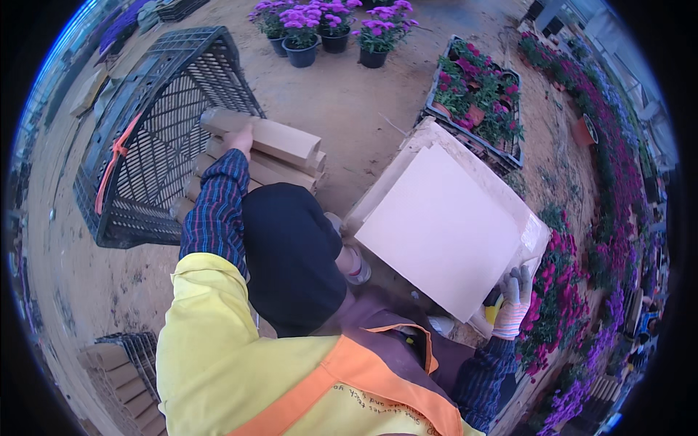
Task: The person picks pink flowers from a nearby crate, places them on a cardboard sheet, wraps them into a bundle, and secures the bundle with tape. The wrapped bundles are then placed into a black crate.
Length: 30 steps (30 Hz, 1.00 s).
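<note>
My bare left hand (241,140) is closed around the top roll of brown paper or card (283,137). More brown rolls (275,170) lie beneath it, their far ends in the mouth of a black plastic crate (169,125) tipped on its side. My gloved right hand (515,302) rests its fingers at the near right corner of a worn cardboard box (531,231). A pale flat sheet (441,229) lies over the box. Beside that hand shows a yellow and black thing (493,309), partly hidden; whether the hand holds it is unclear.
Potted purple flowers (301,38) stand on the bare ground ahead. A black crate of magenta flowers (480,98) touches or nearly touches the box's far side. More flowers (561,294) line the right. A second crate (139,354) with brown rolls (122,376) is at lower left.
</note>
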Available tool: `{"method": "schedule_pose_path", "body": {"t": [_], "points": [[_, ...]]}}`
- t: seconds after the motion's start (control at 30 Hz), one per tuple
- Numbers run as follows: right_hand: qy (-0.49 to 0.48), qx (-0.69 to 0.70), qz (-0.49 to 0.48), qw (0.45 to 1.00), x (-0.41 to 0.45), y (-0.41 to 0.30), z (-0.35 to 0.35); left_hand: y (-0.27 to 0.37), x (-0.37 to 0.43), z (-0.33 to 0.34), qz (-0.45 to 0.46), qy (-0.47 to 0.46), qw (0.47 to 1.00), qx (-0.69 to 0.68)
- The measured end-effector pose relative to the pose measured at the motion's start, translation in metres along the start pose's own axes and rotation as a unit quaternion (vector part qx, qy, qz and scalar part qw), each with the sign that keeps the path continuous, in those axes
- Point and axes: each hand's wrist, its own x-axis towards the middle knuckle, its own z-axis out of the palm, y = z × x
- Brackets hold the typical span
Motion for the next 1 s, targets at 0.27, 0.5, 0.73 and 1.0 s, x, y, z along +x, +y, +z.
{"method": "schedule_pose_path", "body": {"t": [0.27,0.5,0.73,1.0], "points": [[0.338,-0.192,-0.019,0.921,-0.008,0.052,-0.19,0.058,-0.016,-0.018,0.269,-0.007,0.893,0.361],[0.167,-0.502,0.358,0.77,-0.025,0.079,-0.276,0.117,-0.228,0.009,0.386,-0.511,0.744,0.19],[0.173,-0.548,0.332,0.748,0.016,0.128,-0.241,0.059,-0.449,0.08,0.512,-0.624,0.534,0.253],[0.18,-0.548,0.308,0.757,0.023,0.141,-0.294,-0.034,-0.528,0.102,0.729,-0.456,0.425,0.283]]}}
